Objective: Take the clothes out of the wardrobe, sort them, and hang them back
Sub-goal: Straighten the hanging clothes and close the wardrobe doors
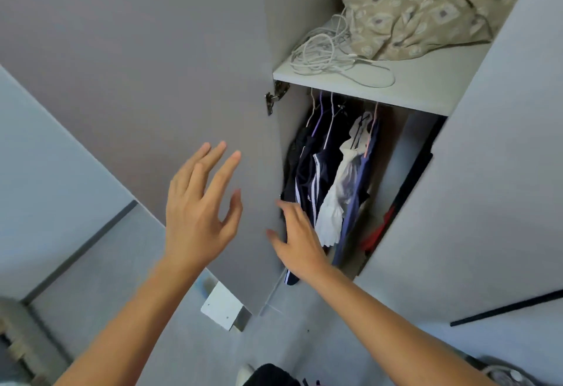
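The grey wardrobe stands with its left door (pixel 146 75) swung open. Inside, several clothes hang on hangers from a rail: dark navy garments with white stripes (pixel 313 172), a white garment (pixel 341 196) and a blue one (pixel 362 178). My left hand (pixel 201 206) is open with spread fingers in front of the left door. My right hand (pixel 298 239) reaches at the door's edge, fingers relaxed, just below the dark garments; whether it touches them is unclear.
A shelf (pixel 426 93) above the rail holds a coiled white cable (pixel 326 50) and patterned beige bedding (pixel 426 11). The right door (pixel 487 187) is partly open. A white bracket (pixel 224 309) lies on the floor. Something red (pixel 377 230) sits low inside.
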A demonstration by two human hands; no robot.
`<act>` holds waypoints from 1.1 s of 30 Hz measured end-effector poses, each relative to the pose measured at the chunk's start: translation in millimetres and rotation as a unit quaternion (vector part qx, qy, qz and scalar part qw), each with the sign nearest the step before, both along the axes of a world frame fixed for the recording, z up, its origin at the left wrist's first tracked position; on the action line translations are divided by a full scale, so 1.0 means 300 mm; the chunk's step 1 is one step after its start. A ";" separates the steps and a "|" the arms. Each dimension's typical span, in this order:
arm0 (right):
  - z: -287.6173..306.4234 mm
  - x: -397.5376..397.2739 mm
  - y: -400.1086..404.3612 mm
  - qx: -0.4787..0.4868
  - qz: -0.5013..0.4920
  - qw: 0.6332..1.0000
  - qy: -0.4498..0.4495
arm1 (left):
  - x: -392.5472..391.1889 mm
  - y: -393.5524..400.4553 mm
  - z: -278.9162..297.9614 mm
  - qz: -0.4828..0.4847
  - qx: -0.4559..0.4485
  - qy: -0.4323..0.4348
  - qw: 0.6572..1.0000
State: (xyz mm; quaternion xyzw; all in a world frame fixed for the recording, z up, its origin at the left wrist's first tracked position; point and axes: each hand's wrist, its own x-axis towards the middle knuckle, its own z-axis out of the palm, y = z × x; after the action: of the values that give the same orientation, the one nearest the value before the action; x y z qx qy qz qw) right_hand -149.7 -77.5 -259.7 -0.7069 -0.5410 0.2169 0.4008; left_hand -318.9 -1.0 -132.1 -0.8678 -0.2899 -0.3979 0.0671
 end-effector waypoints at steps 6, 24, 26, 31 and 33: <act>0.063 -0.400 0.193 0.034 0.078 0.996 0.014 | -0.268 0.095 0.244 -0.039 0.188 -0.120 0.974; 0.077 -0.529 0.192 0.036 -0.091 0.993 -0.062 | -0.280 0.240 0.235 -0.166 0.009 -0.157 0.973; 0.071 -0.473 0.133 0.034 -0.078 0.994 -0.075 | -0.218 0.199 0.217 -0.187 0.031 -0.158 0.969; 0.059 -0.275 -0.063 0.035 -0.057 0.996 -0.054 | 0.000 0.047 0.195 -0.249 0.055 -0.158 0.954; 0.060 -0.188 -0.144 0.048 -0.067 0.996 -0.038 | 0.102 -0.016 0.211 -0.274 0.052 -0.139 0.950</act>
State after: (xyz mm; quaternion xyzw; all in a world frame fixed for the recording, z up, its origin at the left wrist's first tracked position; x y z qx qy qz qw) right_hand -206.2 -120.6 -241.5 -0.7297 -0.5166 0.1363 0.4268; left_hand -288.2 -5.7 -68.8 -0.8452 -0.0266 -0.5323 -0.0401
